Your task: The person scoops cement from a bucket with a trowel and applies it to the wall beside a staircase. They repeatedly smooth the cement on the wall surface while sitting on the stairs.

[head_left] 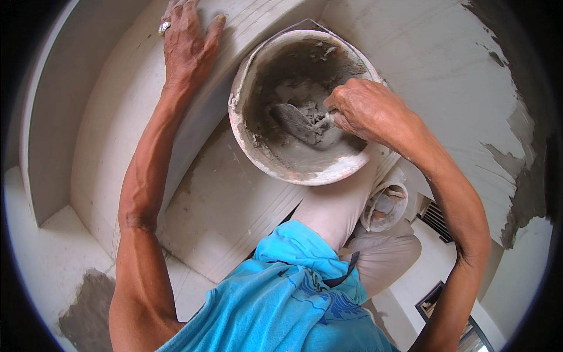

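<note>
Wet grey mortar (311, 111) lies in a round bucket (249, 144) whose rim is crusted with pale and reddish smears. My right hand (369, 108) reaches over the bucket and is closed round the handle of a trowel (295, 123). The trowel's blade rests in the mortar, tilted to the left. My left hand (189, 44), with a ring on one finger, leans on the pale step (123, 111) to the left of the bucket. Its fingers lie stretched out and hold nothing.
A smaller white bucket (387, 208) with something inside stands lower down, beside my bent leg (381, 258). Dark wet plaster (528, 170) covers part of the pale wall at the right. Another grey patch (88, 311) shows at the lower left. The large bucket's wire handle (287, 28) lies along its far rim.
</note>
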Demonstrator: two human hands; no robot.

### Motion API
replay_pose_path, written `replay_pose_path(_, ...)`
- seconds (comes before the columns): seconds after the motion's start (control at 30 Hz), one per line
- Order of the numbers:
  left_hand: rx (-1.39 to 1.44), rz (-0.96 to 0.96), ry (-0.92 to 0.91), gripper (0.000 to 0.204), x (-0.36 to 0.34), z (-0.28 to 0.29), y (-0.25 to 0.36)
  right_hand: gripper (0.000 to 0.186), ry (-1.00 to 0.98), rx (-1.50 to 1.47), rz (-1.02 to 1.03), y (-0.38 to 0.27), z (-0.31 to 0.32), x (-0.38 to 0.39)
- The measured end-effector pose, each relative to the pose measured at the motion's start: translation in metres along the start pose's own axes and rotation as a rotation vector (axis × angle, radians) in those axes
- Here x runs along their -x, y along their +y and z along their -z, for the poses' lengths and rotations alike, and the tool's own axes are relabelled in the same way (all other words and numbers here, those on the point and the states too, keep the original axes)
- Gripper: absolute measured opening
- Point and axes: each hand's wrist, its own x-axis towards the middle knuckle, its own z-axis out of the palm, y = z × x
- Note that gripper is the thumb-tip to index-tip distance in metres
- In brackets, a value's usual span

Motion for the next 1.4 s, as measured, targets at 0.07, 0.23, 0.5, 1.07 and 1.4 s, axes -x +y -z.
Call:
replay_pose_path(0.07, 0.004, 0.005, -0.006, 0.062, 0.000, 0.000, -0.001, 0.011, -0.015, -0.030, 0.005, 0.000, -0.002, -0.002)
replay_pose_path(0.23, -0.080, 0.151, -0.093, 0.060, -0.001, 0.008, 0.022, 0.011, -0.078, -0.119, 0.015, 0.009, -0.004, 0.000)
replay_pose_path(0.5, -0.032, 0.159, -0.103, 0.060, -0.004, 0.010, 0.022, 0.022, -0.047, -0.357, 0.162, 0.030, -0.004, 0.016)
replay_pose_path(1.07, 0.032, 0.077, -0.022, 0.056, -0.002, 0.011, 0.017, 0.062, -0.021, -0.945, 0.000, 0.056, -0.030, 0.114)
replay_pose_path(1.4, 0.016, 0.135, -0.086, 0.059, -0.004, 0.017, 0.027, 0.028, 0.137, -0.794, -0.089, 0.040, -0.054, 0.138)
